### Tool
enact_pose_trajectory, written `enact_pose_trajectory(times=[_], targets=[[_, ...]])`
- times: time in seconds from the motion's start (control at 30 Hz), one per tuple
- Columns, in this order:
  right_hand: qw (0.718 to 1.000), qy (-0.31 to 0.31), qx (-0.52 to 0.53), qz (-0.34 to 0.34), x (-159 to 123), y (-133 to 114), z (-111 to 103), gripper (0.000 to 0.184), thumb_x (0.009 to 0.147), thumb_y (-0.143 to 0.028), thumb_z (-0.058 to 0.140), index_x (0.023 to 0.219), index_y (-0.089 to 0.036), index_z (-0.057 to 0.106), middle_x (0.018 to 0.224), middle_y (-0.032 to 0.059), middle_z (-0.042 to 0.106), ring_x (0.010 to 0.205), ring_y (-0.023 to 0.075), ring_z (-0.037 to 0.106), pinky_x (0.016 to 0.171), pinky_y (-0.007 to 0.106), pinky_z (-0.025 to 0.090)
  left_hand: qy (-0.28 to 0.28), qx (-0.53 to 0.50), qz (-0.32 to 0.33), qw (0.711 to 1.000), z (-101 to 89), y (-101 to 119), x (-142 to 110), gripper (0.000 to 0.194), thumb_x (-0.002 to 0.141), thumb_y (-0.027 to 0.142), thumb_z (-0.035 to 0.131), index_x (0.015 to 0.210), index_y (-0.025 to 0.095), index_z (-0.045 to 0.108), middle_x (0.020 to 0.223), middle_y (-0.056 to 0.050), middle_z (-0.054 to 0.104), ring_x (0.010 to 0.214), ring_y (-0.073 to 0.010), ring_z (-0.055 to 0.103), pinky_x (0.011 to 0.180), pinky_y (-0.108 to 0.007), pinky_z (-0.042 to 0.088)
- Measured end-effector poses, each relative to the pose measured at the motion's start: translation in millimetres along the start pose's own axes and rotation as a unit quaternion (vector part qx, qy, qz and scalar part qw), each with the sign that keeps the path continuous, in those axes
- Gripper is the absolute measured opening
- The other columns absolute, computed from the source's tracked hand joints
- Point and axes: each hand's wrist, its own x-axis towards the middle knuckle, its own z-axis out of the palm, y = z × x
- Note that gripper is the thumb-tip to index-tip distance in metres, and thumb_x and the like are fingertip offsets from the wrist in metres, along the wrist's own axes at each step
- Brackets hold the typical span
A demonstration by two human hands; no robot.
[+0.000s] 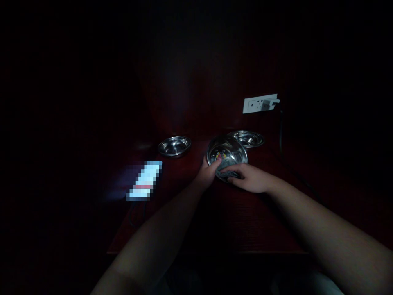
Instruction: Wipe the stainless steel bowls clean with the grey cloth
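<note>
Above the middle of the table, my left hand (pixel 208 172) grips a shiny stainless steel bowl (pixel 235 149) by its left side, thumb over the inside. The bowl is tilted with its hollow towards me. A small red and yellow sticker (pixel 220 155) shows in it near that thumb. My right hand (pixel 248 178) reaches over the bowl's lower edge, fingers curled on a grey, rough-looking scouring pad (pixel 229 166) pressed to the inner surface. The dim light blurs the pad's exact make, and the fingers partly cover it.
One steel bowl (pixel 175 146) stands to the left, and another steel dish (pixel 250 139) lies behind the held bowl. A lit, pixelated phone (pixel 145 180) is at the left with a cable. A wall socket (pixel 254 104) holds a plug with a hanging cord. The dark red table (pixel 239 225) has its edge towards me.
</note>
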Motion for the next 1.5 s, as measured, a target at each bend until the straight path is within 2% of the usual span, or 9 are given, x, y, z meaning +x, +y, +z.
enact_pose_trajectory(times=[0.07,0.17,0.27,0.37,0.73,1.03,1.23,1.33,1.5], targets=[[0.999,0.000,0.044,-0.008,0.2,1.3,-0.4,0.032,0.082,-0.031,0.052,0.109,-0.019,0.064,0.105,0.0050,0.067,0.093,0.0208,0.061,0.088,0.037,0.046,-0.004,0.015,0.016,1.000,-0.8,-0.4,-0.1,0.056,0.067,0.031,0.070,0.118,0.021,0.049,0.116,-0.008,0.060,0.111,-0.0235,0.054,0.101,-0.041,0.037],[0.991,0.025,0.134,0.002,2.1,7.8,1.8,0.041,0.088,-0.045,0.040,0.101,-0.017,0.068,0.100,0.0055,0.068,0.096,0.0215,0.060,0.092,0.040,0.043,-0.011,0.028,0.035,0.999,-1.1,-0.9,0.1,0.055,0.068,0.032,0.069,0.118,0.020,0.050,0.115,-0.008,0.061,0.108,-0.0229,0.055,0.100,-0.041,0.038],[0.978,0.068,0.192,0.032,5.5,16.8,5.5,0.050,0.089,-0.050,0.033,0.094,-0.017,0.070,0.096,0.0058,0.069,0.095,0.0205,0.061,0.095,0.041,0.041,-0.014,0.033,0.029,0.999,1.3,1.3,-1.3,0.051,0.069,0.032,0.068,0.115,0.019,0.051,0.112,-0.008,0.062,0.106,-0.0222,0.057,0.099,-0.040,0.038],[0.974,0.064,0.212,0.053,8.8,24.5,8.4,0.048,0.087,-0.051,0.036,0.093,-0.018,0.070,0.094,0.0056,0.070,0.092,0.0198,0.062,0.093,0.039,0.043,-0.006,0.032,0.014,0.999,4.9,5.8,-4.4,0.050,0.069,0.031,0.068,0.114,0.017,0.051,0.110,-0.009,0.062,0.103,-0.0220,0.058,0.097,-0.040,0.040],[0.989,0.022,0.138,0.038,6.7,21.3,8.1,0.025,0.079,-0.028,0.053,0.097,-0.016,0.066,0.093,0.0052,0.070,0.084,0.0174,0.063,0.083,0.035,0.048,-0.003,0.046,0.014,0.999,2.0,3.9,-3.9,0.055,0.069,0.030,0.067,0.119,0.018,0.048,0.117,-0.010,0.060,0.110,-0.0235,0.055,0.099,-0.040,0.039],[0.995,0.016,0.093,0.023,6.4,15.3,7.2,0.022,0.077,-0.021,0.053,0.096,-0.015,0.063,0.090,0.0050,0.068,0.082,0.0159,0.063,0.079,0.032,0.049,-0.004,0.030,0.012,0.999,3.3,4.8,-4.8,0.056,0.068,0.028,0.068,0.119,0.019,0.048,0.114,-0.008,0.061,0.108,-0.0224,0.055,0.099,-0.041,0.038],[0.999,0.032,0.033,0.013,7.3,17.2,7.3,0.027,0.078,-0.010,0.042,0.092,-0.015,0.064,0.093,0.0056,0.066,0.088,0.0160,0.060,0.086,0.034,0.045,-0.004,0.038,0.024,0.999,1.6,-0.1,-1.4,0.053,0.067,0.030,0.069,0.116,0.018,0.051,0.114,-0.008,0.061,0.107,-0.0219,0.055,0.100,-0.039,0.038],[0.999,0.024,0.032,0.009,7.3,17.9,7.5,0.028,0.076,-0.008,0.042,0.092,-0.015,0.063,0.091,0.0049,0.066,0.087,0.0151,0.060,0.084,0.033,0.045,-0.002,0.045,0.023,0.999,2.0,1.1,-1.8,0.053,0.067,0.029,0.069,0.116,0.018,0.051,0.112,-0.008,0.061,0.106,-0.0218,0.056,0.100,-0.040,0.038],[0.999,0.018,0.044,0.008,6.8,18.7,9.0,0.025,0.075,-0.012,0.047,0.096,-0.015,0.062,0.091,0.0048,0.065,0.085,0.0150,0.060,0.082,0.031,0.047,-0.003,0.027,-0.012,1.000,7.0,6.9,-7.1,0.057,0.067,0.029,0.068,0.119,0.019,0.046,0.107,-0.008,0.062,0.091,-0.0210,0.061,0.091,-0.045,0.045]])
